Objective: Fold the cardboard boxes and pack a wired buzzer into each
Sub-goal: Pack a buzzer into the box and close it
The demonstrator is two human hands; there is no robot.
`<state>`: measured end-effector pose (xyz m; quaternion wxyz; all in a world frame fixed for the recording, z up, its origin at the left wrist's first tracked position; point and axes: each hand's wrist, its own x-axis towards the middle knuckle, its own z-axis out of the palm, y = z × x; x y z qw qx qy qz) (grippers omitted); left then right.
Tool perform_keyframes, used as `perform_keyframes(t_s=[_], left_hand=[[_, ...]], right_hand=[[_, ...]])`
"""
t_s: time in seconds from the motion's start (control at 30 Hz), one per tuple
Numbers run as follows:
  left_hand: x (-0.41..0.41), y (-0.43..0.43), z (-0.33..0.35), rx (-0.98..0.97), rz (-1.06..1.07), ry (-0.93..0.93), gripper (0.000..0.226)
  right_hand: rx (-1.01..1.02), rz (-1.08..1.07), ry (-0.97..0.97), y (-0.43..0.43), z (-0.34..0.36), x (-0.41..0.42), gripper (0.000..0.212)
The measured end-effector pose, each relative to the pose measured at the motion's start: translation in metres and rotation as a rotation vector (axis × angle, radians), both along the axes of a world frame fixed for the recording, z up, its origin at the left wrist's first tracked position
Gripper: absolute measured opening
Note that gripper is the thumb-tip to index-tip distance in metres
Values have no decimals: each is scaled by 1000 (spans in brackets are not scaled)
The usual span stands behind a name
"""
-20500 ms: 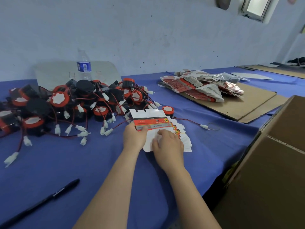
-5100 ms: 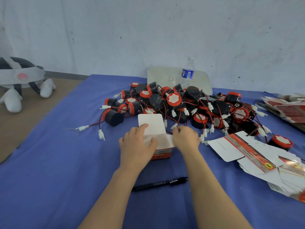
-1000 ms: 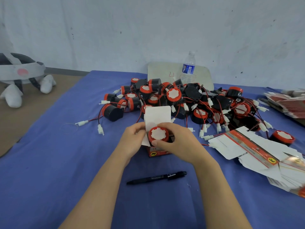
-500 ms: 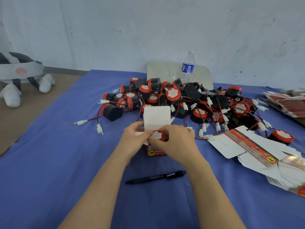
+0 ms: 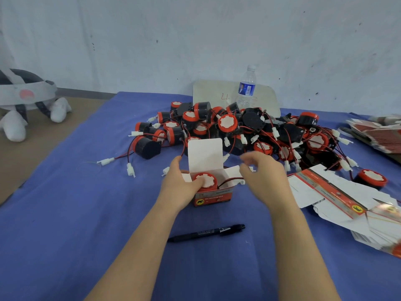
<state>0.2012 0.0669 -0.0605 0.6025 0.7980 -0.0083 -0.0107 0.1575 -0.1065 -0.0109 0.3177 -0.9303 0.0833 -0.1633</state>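
The buzzer point(image 5: 205, 181), held at the rim half a second earlier, now sat inside the open box point(image 5: 213, 196) on the tabletop point(image 5: 65, 213). The left hand point(image 5: 179, 189) gripped the box, thumb on the buzzer. The right hand point(image 5: 263, 177) had let go, fingers loose and empty. The wire point(image 5: 229, 181) hung out, untucked.

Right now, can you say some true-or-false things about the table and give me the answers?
A buzzer sits in the open box. True.
The box top is shut. False: it stands open.
The pen lies on the near side of the box. True.
The bottle lies on its side. False: it stands upright.
The left hand touches the buzzer. True.
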Motion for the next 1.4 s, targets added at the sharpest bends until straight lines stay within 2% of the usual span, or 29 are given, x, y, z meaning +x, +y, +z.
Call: perform_keyframes(t_s=[0.1,0.23,0.33,0.47,0.63,0.7,0.8,0.9,0.97,1.07,1.23,1.4], left_hand=[[-1,-1,1,46,0,-28,82],[-1,-2,1,92,4,-55,81],[-2,-2,1,117,4,-61,80],[-1,-2,1,131,2,-60,78],[-2,-2,1,149,1,-58,78],[-2,-2,1,146,-2,-53,78],[-3,-2,2,139,-9,-58,78],[-2,-2,1,136,-11,-62,77],[-2,-1,1,135,-10,-64,77],[-2,-1,0,137,-13,-61,77],[-2,-2,0,137,-15,-58,77],[-2,-1,0,142,-18,-64,77]], right_hand=[[-11,-52,178,-11,-2,0,19],[55,21,229,-14,1,-1,28],[162,78,200,-17,7,-7,24],[335,158,106,-16,15,-11,8],[677,300,28,4,20,-9,35],[597,299,34,16,14,-4,39],[267,282,-32,26,2,1,26],[194,265,-35,21,-4,4,22],[122,263,11,17,-6,6,31],[131,254,-15,16,-9,7,37],[135,275,-43,27,-13,9,23],[113,315,59,17,-11,7,35]])
